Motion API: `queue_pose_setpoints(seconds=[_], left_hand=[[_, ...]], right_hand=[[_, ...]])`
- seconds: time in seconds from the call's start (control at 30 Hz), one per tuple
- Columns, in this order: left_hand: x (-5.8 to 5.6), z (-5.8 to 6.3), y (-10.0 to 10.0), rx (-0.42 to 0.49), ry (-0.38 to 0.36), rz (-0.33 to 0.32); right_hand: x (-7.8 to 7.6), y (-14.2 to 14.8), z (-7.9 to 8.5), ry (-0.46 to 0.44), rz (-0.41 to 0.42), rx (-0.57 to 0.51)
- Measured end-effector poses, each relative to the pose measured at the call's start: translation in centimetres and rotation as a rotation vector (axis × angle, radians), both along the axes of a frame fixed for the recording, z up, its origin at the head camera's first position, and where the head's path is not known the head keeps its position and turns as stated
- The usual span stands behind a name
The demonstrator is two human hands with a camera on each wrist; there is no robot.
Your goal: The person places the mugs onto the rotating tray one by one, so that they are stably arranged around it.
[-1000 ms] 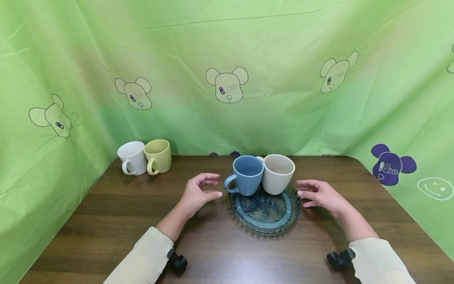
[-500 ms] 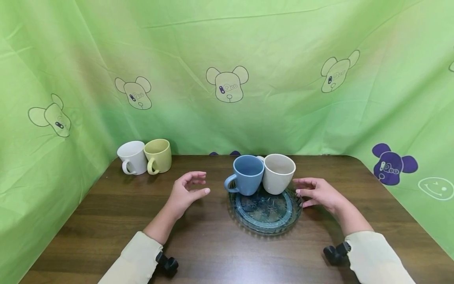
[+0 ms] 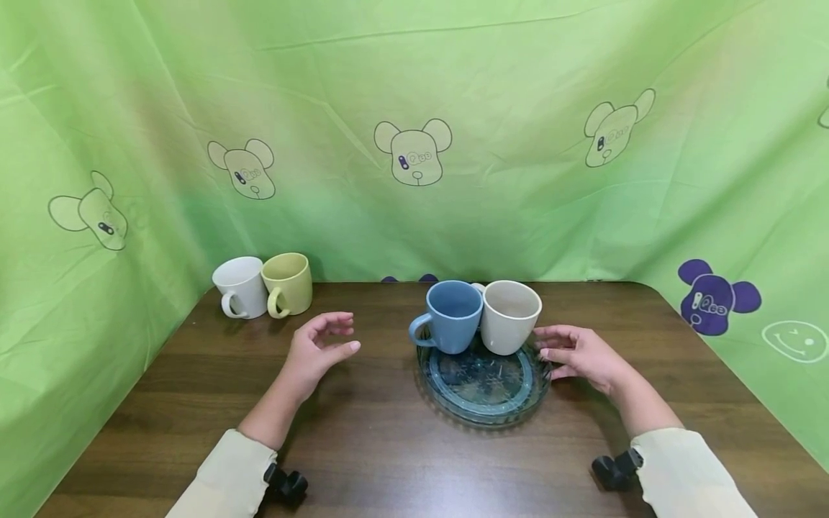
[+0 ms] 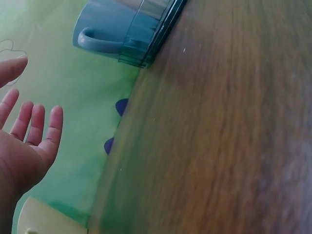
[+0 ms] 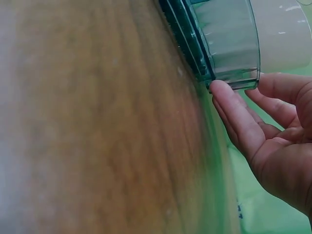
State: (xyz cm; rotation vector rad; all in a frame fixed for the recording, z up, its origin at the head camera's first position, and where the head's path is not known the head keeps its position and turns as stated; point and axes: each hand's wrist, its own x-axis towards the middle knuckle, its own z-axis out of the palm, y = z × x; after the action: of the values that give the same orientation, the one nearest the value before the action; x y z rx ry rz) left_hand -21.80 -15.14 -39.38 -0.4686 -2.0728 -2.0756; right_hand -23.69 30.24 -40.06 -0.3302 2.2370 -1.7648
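A round blue-green glass dish (image 3: 482, 410) sits on the table, holding a blue mug (image 3: 453, 324) and a cream mug (image 3: 510, 320) side by side at its back. My right hand (image 3: 583, 356) is at the dish's right side. In the right wrist view its fingertips (image 5: 222, 90) meet the dish's outer wall (image 5: 234, 44), with the fingers nearly straight. Well left of the dish, my left hand (image 3: 317, 352) hovers over the table, fingers spread and nothing in them. The blue mug's handle (image 4: 100, 44) points toward the left hand.
A white mug (image 3: 241, 288) and a yellow mug (image 3: 288, 284) stand together at the table's back left corner. Behind the brown wooden table (image 3: 388, 460) hangs a green curtain (image 3: 505, 208) printed with bear heads.
My left hand has moved left, away from the blue mug and the dish. The right hand has shifted slightly toward the dish's side. The mugs and dish stay put.
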Motion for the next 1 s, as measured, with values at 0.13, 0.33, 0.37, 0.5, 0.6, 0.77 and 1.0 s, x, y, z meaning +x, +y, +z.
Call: queue_pose_setpoints(seconds=[0.13,0.33,0.37,0.5,0.6,0.77,1.0], left_hand=[[0.1,0.1,-0.6,0.021,0.021,-0.003],[0.3,-0.1,-1.3,0.033,0.051,0.027],[0.3,-0.1,-1.5,0.035,0.053,0.038],[0.4,-0.2,-2.0,0.04,0.055,0.088],[0.5,-0.1,-2.5,0.043,0.054,0.116],[0.6,0.0,-3.2,0.052,0.057,0.163],[0.7,0.2,-4.1,0.076,0.065,0.212]], right_hand=[[0.3,0.0,0.0,-0.008,-0.003,-0.023],[0.6,-0.2,0.0,-0.013,-0.023,-0.035],[0.7,-0.2,0.0,-0.011,-0.024,-0.036],[1.1,-0.2,-0.1,-0.002,-0.031,-0.038],[1.2,-0.3,-0.1,0.007,-0.043,-0.04],[1.4,-0.4,-0.1,0.014,-0.061,-0.052],[1.7,-0.6,-0.1,0.024,-0.076,-0.056]])
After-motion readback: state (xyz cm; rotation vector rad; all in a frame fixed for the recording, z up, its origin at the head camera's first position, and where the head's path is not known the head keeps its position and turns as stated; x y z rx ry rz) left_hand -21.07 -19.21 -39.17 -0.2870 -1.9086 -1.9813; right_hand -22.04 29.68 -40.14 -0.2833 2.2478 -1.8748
